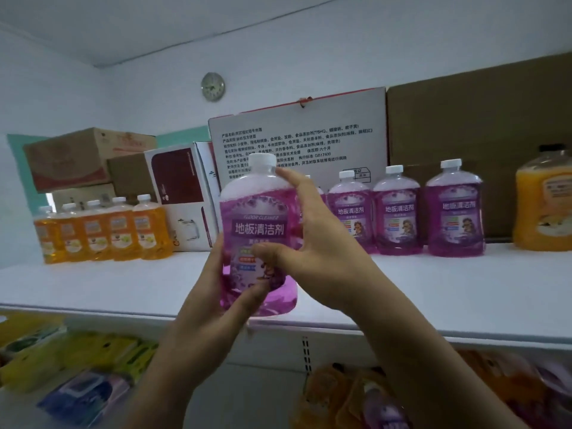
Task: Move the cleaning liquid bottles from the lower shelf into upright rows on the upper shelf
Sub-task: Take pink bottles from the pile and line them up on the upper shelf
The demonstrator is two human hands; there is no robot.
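I hold a purple floor-cleaner bottle point(257, 224) with a white cap upright above the front of the white upper shelf point(123, 283). My left hand point(216, 292) grips its lower part from the left and below. My right hand point(312, 233) holds its right side, thumb on the label and index finger up near the shoulder. Several purple bottles point(396, 212) stand upright in a row at the back right of the shelf. A row of orange bottles point(120, 230) stands at the back left.
Cardboard boxes point(297, 144) line the back of the upper shelf, with a large brown box point(483, 125) at the right. A big orange jug point(544, 202) stands far right. The lower shelf holds blurred orange and purple bottles point(356, 397) and coloured packets point(77, 366).
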